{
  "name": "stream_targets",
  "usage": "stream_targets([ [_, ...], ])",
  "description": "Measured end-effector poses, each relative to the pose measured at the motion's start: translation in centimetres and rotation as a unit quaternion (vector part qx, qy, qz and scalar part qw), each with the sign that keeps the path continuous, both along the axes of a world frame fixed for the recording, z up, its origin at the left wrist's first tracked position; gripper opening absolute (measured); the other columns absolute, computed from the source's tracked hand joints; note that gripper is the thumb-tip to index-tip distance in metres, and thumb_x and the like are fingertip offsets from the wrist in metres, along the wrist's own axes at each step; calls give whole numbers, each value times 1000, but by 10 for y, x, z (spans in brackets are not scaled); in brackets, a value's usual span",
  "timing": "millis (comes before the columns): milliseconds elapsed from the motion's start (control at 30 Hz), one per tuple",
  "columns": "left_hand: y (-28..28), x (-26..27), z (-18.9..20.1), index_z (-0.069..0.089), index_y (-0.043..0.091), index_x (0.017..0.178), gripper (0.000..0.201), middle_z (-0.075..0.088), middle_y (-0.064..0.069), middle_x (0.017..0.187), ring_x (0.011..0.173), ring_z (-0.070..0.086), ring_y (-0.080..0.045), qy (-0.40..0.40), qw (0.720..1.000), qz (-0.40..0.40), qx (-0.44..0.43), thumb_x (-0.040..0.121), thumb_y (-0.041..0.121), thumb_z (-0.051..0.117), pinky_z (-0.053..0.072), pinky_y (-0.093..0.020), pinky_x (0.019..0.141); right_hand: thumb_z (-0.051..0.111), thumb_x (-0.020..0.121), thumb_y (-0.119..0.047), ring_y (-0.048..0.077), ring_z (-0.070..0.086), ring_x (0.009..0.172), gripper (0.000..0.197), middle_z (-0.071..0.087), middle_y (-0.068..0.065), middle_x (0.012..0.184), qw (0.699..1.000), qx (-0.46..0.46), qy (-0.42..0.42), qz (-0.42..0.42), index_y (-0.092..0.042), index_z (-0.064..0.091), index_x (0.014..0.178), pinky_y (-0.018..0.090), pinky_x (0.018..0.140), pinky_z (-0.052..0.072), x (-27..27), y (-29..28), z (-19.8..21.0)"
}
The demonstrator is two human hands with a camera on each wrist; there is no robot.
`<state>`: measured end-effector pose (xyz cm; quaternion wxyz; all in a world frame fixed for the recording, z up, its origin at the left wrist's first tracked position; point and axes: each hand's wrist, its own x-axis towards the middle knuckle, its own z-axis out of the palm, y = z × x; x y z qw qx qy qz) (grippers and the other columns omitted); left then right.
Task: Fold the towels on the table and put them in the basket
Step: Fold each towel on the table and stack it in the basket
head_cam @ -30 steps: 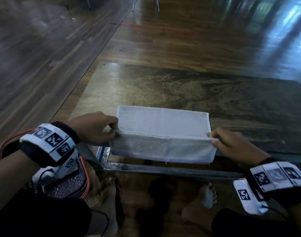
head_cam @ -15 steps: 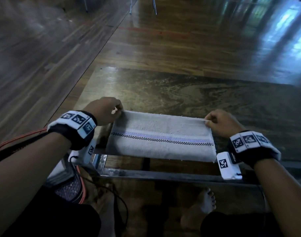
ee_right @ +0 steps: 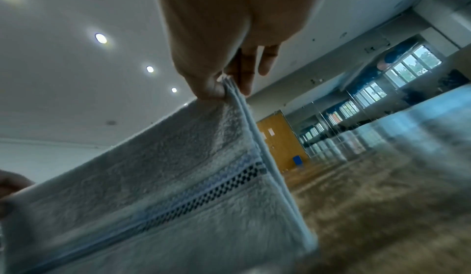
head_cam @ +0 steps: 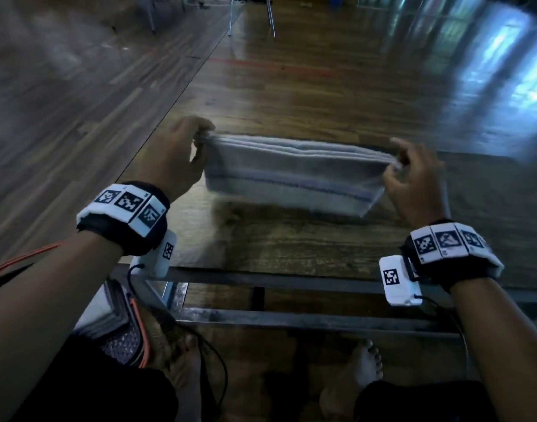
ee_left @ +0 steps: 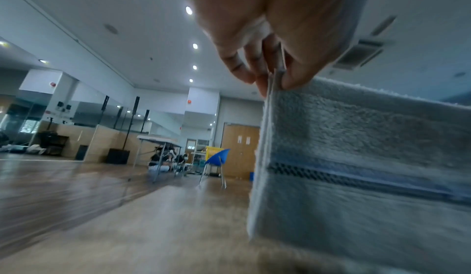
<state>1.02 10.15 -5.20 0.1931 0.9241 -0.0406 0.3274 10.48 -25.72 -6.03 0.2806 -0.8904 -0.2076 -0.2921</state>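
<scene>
A folded white towel [head_cam: 294,178] with a dark checked stripe hangs in the air just above the brown table [head_cam: 291,245], stretched between both hands. My left hand [head_cam: 181,156] pinches its upper left corner, thumb against fingers [ee_left: 277,76]. My right hand [head_cam: 413,178] pinches the upper right corner, seen close up in the right wrist view [ee_right: 221,84]. The towel's layered edges [ee_right: 257,143] show several plies, and its stripe [ee_left: 356,179] runs across the lower half. No basket shows on the table.
The table's metal front rail [head_cam: 291,318] runs below my wrists, with bare feet [head_cam: 358,376] under it. Glossy wooden floor [head_cam: 352,71] lies beyond. Far off stand a blue chair [ee_left: 216,157], a yellow basket-like object [ee_left: 213,151] and another table [ee_left: 158,139].
The towel lay flat on the table's near edge, folded over by both hands. Now both hands have lifted it by the top corners and carried it away from me.
</scene>
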Motion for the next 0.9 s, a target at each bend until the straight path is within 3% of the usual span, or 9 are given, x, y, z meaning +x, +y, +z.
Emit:
stream_targets([
  [67, 0, -8, 4, 58, 7, 108, 26, 63, -15, 103, 88, 58, -28, -51, 998, -13, 24, 83, 7, 54, 44, -30, 76, 52, 78, -11, 36, 56, 93, 31, 59, 19, 95, 999, -25, -34, 1, -8, 64, 106, 53, 82, 46, -5, -8, 4],
  [133, -1, -17, -3, 61, 7, 106, 24, 63, -13, 100, 86, 59, -28, -28, 996, -35, 72, 83, 7, 55, 49, -37, 78, 58, 75, -8, 38, 57, 90, 22, 60, 19, 91, 996, -73, -40, 22, -6, 66, 96, 55, 78, 46, -15, -18, -5],
  [233, 2, -30, -29, 63, 16, 106, 24, 64, -7, 106, 95, 58, -25, 130, 976, -80, 156, 84, 11, 58, 47, -42, 84, 67, 75, -3, 35, 57, 94, 22, 62, 16, 97, 974, -187, 97, 87, -5, 67, 97, 52, 81, 46, -28, -32, -29],
  [300, 4, -39, -49, 62, 24, 110, 27, 62, 1, 113, 102, 56, -20, 256, 938, -99, 212, 84, 21, 57, 44, -38, 89, 66, 80, -13, 27, 54, 103, 25, 60, 10, 106, 921, -302, 224, 98, -12, 67, 105, 40, 88, 44, -35, -38, -45],
  [367, 4, -45, -61, 63, 26, 112, 28, 61, 3, 114, 96, 60, -19, 311, 924, -109, 191, 85, 25, 57, 47, -33, 83, 64, 84, -18, 23, 53, 105, 27, 60, 8, 108, 905, -305, 279, 104, -14, 66, 111, 30, 87, 40, -38, -42, -56],
  [433, 5, -46, -66, 67, 24, 106, 22, 65, 2, 108, 86, 63, -21, 301, 939, -108, 125, 86, 24, 58, 49, -31, 72, 63, 85, -14, 24, 55, 101, 24, 62, 10, 104, 923, -265, 256, 107, -12, 68, 108, 29, 85, 39, -40, -43, -60],
  [533, 6, -42, -68, 70, 22, 99, 15, 68, 4, 100, 85, 63, -19, 281, 948, -105, 105, 87, 22, 60, 44, -26, 68, 63, 85, -12, 25, 59, 96, 18, 66, 10, 99, 936, -264, 210, 104, -10, 71, 101, 39, 83, 47, -39, -40, -63],
  [700, 0, -33, -66, 67, 22, 94, 12, 67, 6, 98, 82, 62, -16, 249, 954, -93, 142, 88, 26, 57, 41, -28, 75, 66, 80, -7, 28, 63, 86, 9, 69, 11, 89, 961, -200, 165, 92, -8, 72, 87, 50, 77, 49, -35, -44, -59],
  [900, 0, -44, -66, 64, 23, 93, 17, 64, 4, 100, 94, 59, -19, 232, 945, -83, 217, 79, 31, 58, 38, -35, 88, 67, 77, -21, 20, 55, 91, 8, 59, 0, 88, 959, -221, 166, 57, -20, 72, 83, 40, 79, 41, -41, -48, -60],
])
